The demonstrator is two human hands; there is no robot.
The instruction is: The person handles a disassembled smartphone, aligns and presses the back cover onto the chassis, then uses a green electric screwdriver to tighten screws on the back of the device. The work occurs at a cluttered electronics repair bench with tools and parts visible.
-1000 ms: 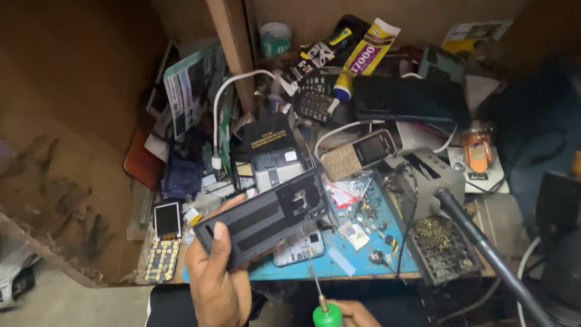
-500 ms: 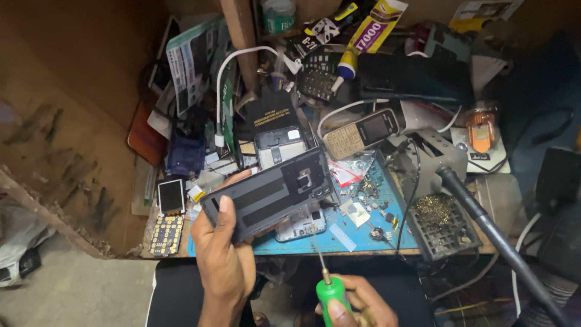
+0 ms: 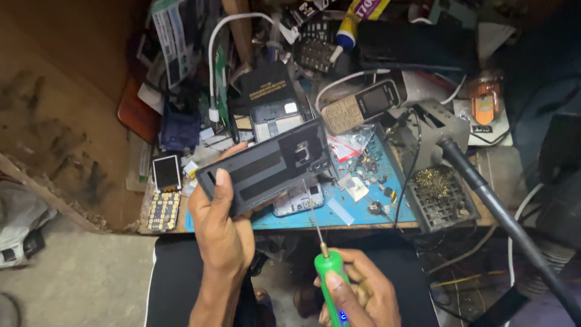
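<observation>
Phone back cover (image 3: 266,166), dark, flat, camera cutout

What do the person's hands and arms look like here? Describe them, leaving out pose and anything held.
Both the left hand and the right hand are bare: no gloves, and no rings or watch that can be seen. The left forearm is uncovered down to the frame's bottom edge, with no sleeve in view. Only the right hand and wrist show, so any sleeve there cannot be told.
</observation>
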